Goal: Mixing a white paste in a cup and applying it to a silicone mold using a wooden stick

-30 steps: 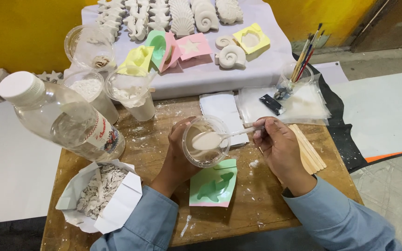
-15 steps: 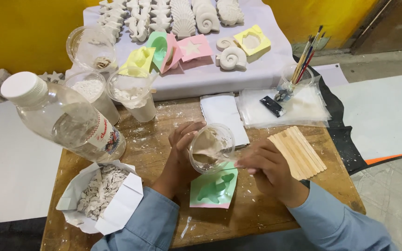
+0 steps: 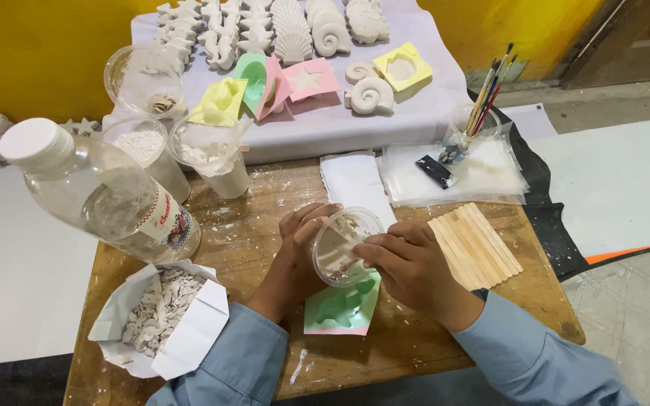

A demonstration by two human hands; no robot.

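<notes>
My left hand [image 3: 295, 259] grips a clear plastic cup [image 3: 338, 242] of pale plaster mix, tipped on its side with the mouth down toward a green mould [image 3: 340, 314] lying on the wooden table [image 3: 250, 225]. At the cup's lower rim, the fingers of my right hand [image 3: 415, 271] are pinched together. They hide nearly all of the thin wooden stick they hold. Both sleeves are blue.
A large clear bottle [image 3: 107, 195] stands at the left above an open paper bag of plaster chips [image 3: 161, 319]. Two powder cups [image 3: 216, 158] stand behind. Flat wooden sticks [image 3: 475, 244] lie at the right, with a cup of brushes [image 3: 475, 124] beyond. White casts [image 3: 299, 30] and coloured moulds [image 3: 265, 83] fill the cloth.
The cup was upright while my right hand stirred it with the stick. It has since tipped over toward the green mould, and my right hand has dropped to its rim.
</notes>
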